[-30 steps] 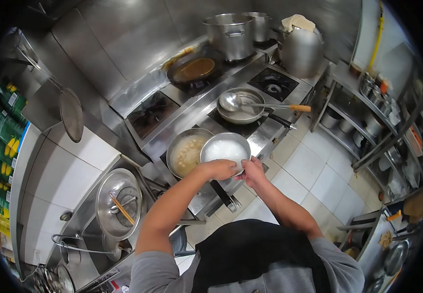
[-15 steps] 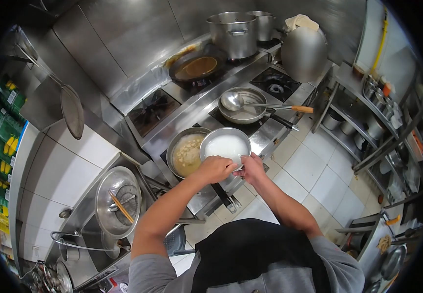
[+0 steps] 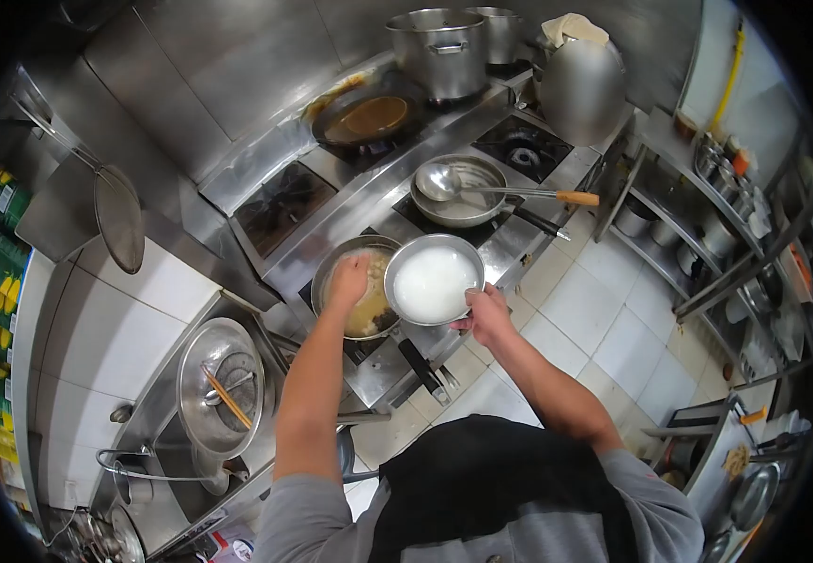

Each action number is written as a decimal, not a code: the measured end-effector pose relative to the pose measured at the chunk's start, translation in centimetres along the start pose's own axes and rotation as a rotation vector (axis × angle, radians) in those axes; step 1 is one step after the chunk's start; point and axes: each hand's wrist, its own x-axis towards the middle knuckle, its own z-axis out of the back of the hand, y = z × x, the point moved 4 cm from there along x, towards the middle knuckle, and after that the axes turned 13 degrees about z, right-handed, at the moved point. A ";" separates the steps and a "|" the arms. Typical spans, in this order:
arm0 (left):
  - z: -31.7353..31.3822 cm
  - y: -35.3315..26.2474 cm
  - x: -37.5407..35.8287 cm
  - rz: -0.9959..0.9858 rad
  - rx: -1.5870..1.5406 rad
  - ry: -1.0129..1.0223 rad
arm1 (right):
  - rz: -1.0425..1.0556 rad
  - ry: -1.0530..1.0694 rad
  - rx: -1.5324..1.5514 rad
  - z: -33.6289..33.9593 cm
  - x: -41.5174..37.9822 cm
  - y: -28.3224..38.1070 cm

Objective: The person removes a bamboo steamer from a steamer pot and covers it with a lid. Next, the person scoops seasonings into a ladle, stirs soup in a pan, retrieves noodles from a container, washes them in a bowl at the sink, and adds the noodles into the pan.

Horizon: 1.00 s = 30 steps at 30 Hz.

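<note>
My right hand point(image 3: 488, 317) grips the near right rim of a round metal bowl point(image 3: 477, 311) filled with something white and smooth. The bowl is held above the stove, just right of a frying pan point(image 3: 320, 305) with yellowish liquid and pale pieces in it. Over that pan, my left hand point(image 3: 348, 280) is closed, fingers pointing down; what it holds, if anything, is hidden. A dark patch shows at the pan's near right side. The pan's black handle point(image 3: 416, 364) points toward me.
Behind the bowl, a second pan point(image 3: 463, 214) carries a ladle point(image 3: 439, 183). A wok point(image 3: 369, 120) with brown liquid and tall pots point(image 3: 439, 61) stand at the back. A metal basin point(image 3: 191, 403) holding chopsticks sits left; a strainer point(image 3: 118, 220) hangs above. Shelves point(image 3: 669, 211) stand right.
My left hand has left the bowl and moved left over the frying pan. The right hand alone now holds the bowl. The view has shifted slightly.
</note>
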 end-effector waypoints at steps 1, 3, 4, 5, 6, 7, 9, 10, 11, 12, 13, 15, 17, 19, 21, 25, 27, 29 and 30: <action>-0.6 1.1 0.2 0.051 0.105 0.053 | 0.001 -0.001 -0.005 0.1 -0.2 0.2; -1.4 3.3 0.6 0.101 0.211 0.109 | 0.007 0.000 -0.002 0.4 -0.5 0.6; -1.5 3.7 0.5 0.087 0.218 0.161 | 0.014 0.007 0.001 0.5 -0.6 0.7; -1.8 4.0 0.4 0.075 0.227 0.213 | 0.014 0.004 0.001 0.6 -0.6 0.6; -1.8 4.1 0.6 0.074 0.227 0.215 | 0.018 0.003 -0.005 0.7 -0.6 0.6; -0.8 2.7 0.0 0.074 0.175 0.188 | 0.024 0.003 -0.010 0.8 -0.5 0.5; 1.0 -0.7 -1.6 0.071 0.121 0.162 | 0.016 0.002 -0.021 1.0 -0.4 0.3; 1.7 -3.5 -2.7 -0.104 0.113 0.075 | 0.007 0.004 -0.031 1.0 -0.3 0.2; 2.3 -6.3 -3.9 -0.277 0.106 -0.014 | 0.009 0.004 -0.032 0.9 -0.3 0.3; 2.3 -8.9 -5.4 -0.441 0.153 -0.008 | 0.009 0.006 -0.029 0.8 -0.4 0.4; 1.7 -10.9 -6.7 -0.602 0.200 -0.005 | 0.007 0.011 -0.028 0.7 -0.6 0.3; -0.4 -12.9 -7.8 -0.760 0.198 0.161 | 0.003 0.030 -0.029 0.5 -0.5 0.2; -3.5 -13.0 -7.6 -0.780 0.385 0.264 | 0.003 0.048 -0.025 0.3 -0.3 -0.1; -5.5 -12.5 -7.7 -0.777 0.455 0.304 | 0.000 0.034 -0.031 0.2 -0.2 -0.4; -6.8 -12.3 -7.9 -0.776 0.523 0.345 | 0.003 0.046 -0.015 0.3 0.1 -0.7; -7.4 -11.4 -9.2 -0.647 0.736 0.524 | 0.001 0.016 -0.005 0.2 -0.4 -0.6; -7.2 -10.7 -9.8 -0.637 0.757 0.547 | -0.012 0.013 -0.006 0.1 -0.7 -0.9; -7.1 -9.7 -10.0 -0.528 0.721 0.658 | -0.020 0.017 -0.010 0.1 -0.6 -1.2; -7.0 -9.4 -10.1 -0.523 0.721 0.653 | -0.015 0.019 -0.011 0.2 -0.6 -1.3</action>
